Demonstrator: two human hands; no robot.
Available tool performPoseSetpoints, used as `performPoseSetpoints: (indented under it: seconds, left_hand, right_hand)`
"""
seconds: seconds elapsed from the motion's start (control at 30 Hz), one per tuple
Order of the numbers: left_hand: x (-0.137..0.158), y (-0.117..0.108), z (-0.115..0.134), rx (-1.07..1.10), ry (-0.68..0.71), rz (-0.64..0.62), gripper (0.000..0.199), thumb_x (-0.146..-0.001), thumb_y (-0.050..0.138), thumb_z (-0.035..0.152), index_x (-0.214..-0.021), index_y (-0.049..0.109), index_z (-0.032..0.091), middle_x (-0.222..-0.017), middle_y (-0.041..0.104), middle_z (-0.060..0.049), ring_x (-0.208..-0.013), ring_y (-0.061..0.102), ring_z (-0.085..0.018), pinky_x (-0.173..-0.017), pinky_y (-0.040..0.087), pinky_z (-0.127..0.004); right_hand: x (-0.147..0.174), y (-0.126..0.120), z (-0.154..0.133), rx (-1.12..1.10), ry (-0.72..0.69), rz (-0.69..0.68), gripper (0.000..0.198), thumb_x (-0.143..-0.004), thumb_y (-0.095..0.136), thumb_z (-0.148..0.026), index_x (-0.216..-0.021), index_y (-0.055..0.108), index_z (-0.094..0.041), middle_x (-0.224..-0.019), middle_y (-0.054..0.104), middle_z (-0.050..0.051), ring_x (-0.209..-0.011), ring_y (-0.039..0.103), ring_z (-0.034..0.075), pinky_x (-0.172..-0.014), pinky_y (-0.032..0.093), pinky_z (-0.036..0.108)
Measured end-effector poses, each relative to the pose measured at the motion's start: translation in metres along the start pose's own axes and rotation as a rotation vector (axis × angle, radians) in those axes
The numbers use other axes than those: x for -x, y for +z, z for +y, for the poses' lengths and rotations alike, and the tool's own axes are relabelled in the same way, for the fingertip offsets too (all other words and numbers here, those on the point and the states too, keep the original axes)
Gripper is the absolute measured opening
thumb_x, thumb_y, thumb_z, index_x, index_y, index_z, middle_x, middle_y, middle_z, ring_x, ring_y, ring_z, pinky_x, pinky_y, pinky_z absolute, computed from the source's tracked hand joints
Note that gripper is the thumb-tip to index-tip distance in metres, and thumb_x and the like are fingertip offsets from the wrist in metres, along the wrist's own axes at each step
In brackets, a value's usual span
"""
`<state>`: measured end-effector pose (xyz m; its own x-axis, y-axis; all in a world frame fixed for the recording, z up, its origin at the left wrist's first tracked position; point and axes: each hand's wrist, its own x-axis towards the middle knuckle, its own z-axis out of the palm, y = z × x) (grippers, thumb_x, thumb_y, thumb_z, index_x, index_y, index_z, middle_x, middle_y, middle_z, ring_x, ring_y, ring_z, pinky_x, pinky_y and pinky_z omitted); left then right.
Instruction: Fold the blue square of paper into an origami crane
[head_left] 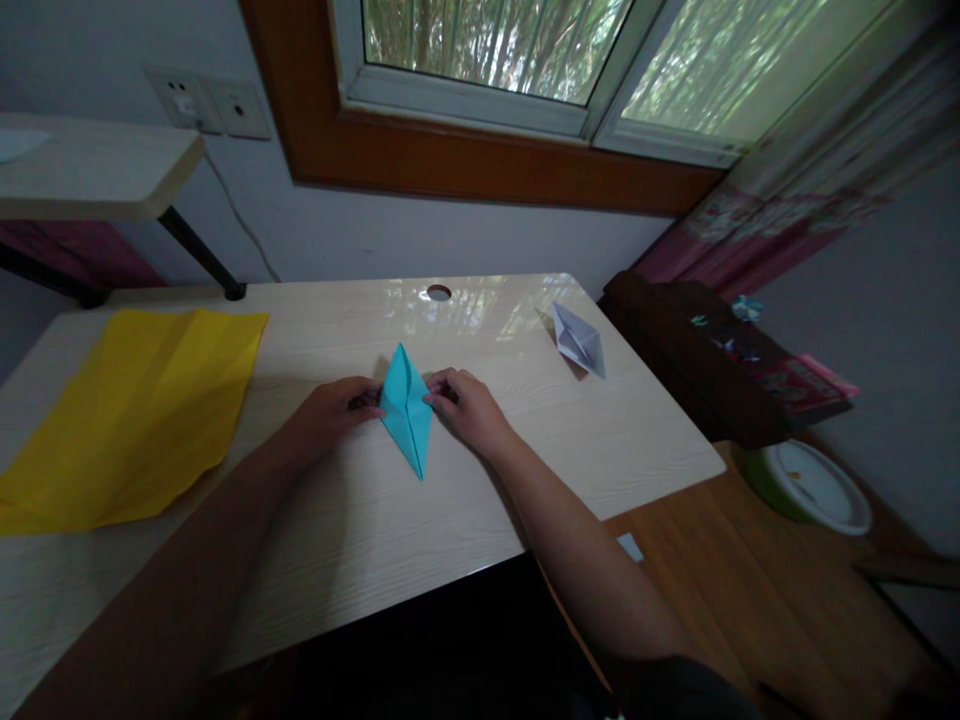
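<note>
A piece of turquoise folded paper [407, 415] in a long diamond shape is between my two hands, just above or on the table; I cannot tell which. A crease line runs down its middle, and one point faces me. My left hand [337, 412] pinches its left corner between thumb and fingers. On the opposite corner, my right hand [466, 405] grips the paper the same way, thumb on top. To the right, a white folded paper boat [578, 340] rests on the table near the far right corner.
A large yellow sheet [142, 410] covers the left of the pale wooden table [465, 520]. A raised shelf [97, 165] stands on black legs at the back left. Near the back edge is a round cable hole [439, 293]. A green-and-white bin [810, 485] sits on the floor at right.
</note>
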<state>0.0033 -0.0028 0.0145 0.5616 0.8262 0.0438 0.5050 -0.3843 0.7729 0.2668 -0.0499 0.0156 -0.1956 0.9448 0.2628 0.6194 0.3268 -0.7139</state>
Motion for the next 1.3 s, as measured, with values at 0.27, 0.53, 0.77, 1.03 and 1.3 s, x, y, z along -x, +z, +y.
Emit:
performPoseSetpoints:
  seconds: [0.27,0.53,0.77,1.03,1.3]
  left_hand:
    - [-0.002,0.008,-0.005,-0.037,0.105,0.015,0.024,-0.087,0.068,0.04,-0.101,0.068,0.021,-0.088,0.068,-0.002,-0.078,0.062,-0.019,-0.073,0.048,-0.032]
    - [-0.006,0.015,0.002,-0.226,0.212,0.038,0.025,-0.093,0.064,0.04,-0.079,0.059,0.019,-0.077,0.059,-0.002,-0.075,0.055,-0.019,-0.07,0.041,-0.032]
    - [-0.006,0.02,0.007,-0.25,0.205,0.069,0.029,-0.095,0.062,0.038,-0.074,0.054,0.02,-0.075,0.056,-0.001,-0.072,0.052,-0.018,-0.068,0.038,-0.032]
    - [-0.002,0.017,0.008,-0.184,0.183,0.102,0.021,-0.091,0.065,0.033,-0.078,0.057,0.02,-0.08,0.055,-0.001,-0.075,0.055,-0.018,-0.069,0.041,-0.031]
    - [-0.004,0.014,0.006,-0.237,0.198,0.115,0.016,-0.09,0.066,0.033,-0.082,0.061,0.02,-0.081,0.061,-0.002,-0.08,0.056,-0.021,-0.076,0.044,-0.035]
  right_hand:
    - [0.001,-0.001,0.001,-0.015,-0.042,-0.013,0.014,-0.091,0.073,-0.023,-0.104,0.068,-0.021,-0.093,0.071,0.004,-0.088,0.062,0.019,-0.081,0.047,0.032]
    - [0.0,0.002,0.005,0.063,-0.11,-0.057,0.01,-0.092,0.072,-0.025,-0.1,0.066,-0.021,-0.091,0.069,0.004,-0.088,0.059,0.02,-0.082,0.044,0.033]
    - [0.0,0.003,0.004,0.105,-0.163,-0.064,0.009,-0.092,0.072,-0.024,-0.097,0.065,-0.021,-0.091,0.068,0.004,-0.088,0.058,0.02,-0.083,0.043,0.033]
    - [0.0,0.002,0.004,0.107,-0.177,-0.021,0.013,-0.09,0.075,-0.023,-0.087,0.062,-0.022,-0.085,0.065,0.003,-0.085,0.056,0.02,-0.079,0.042,0.032]
    - [0.0,-0.001,0.008,0.072,-0.12,0.001,0.006,-0.091,0.071,-0.019,-0.093,0.066,-0.022,-0.089,0.07,0.003,-0.088,0.059,0.02,-0.081,0.043,0.033]
